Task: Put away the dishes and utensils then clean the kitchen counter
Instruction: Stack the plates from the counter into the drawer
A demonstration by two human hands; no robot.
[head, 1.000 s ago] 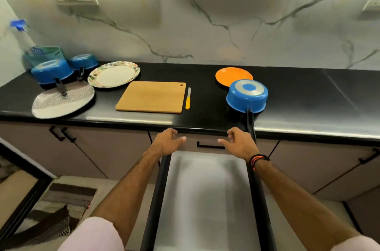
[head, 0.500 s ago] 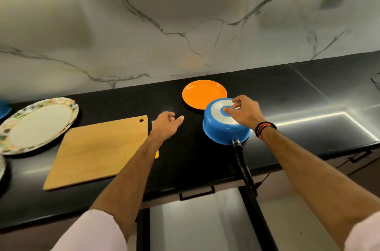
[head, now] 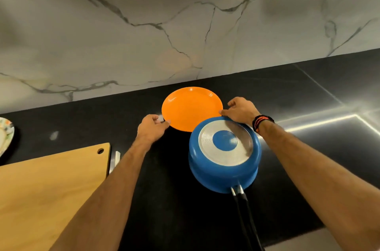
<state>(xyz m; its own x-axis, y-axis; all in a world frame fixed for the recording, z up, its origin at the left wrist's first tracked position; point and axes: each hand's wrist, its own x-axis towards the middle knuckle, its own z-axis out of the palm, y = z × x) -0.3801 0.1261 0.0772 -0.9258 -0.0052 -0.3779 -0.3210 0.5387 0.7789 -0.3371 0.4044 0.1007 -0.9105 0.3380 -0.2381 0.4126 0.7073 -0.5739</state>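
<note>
The orange plate (head: pixel 191 108) lies flat and face up on the black desk (head: pixel 308 90), close to the marble wall at the back; its near rim is tucked just behind the upturned blue saucepan (head: pixel 225 153), and whether the two touch cannot be told. The left hand (head: pixel 151 127) meets the plate's left rim with fingers curled, the thumb tip at the edge; the right hand (head: pixel 240 109) meets the right rim the same way, reaching over the pan's far side; each grip looks like a light pinch on the rim, though how firmly it has closed cannot be seen.

The likely trouble is the pan: the right wrist hangs just above its base, and a careless lift could drag the plate's near edge against it; a shallow pinch on a glossy rim could also slip.

Being round, the plate has no long axis and points nowhere; the pan's black handle (head: pixel 245 220) runs toward the person, past the desk's front edge. Further left lie a wooden cutting board (head: pixel 49 189), a knife (head: pixel 115 161) beside it, and a patterned plate (head: pixel 6 135) at the frame's edge.
</note>
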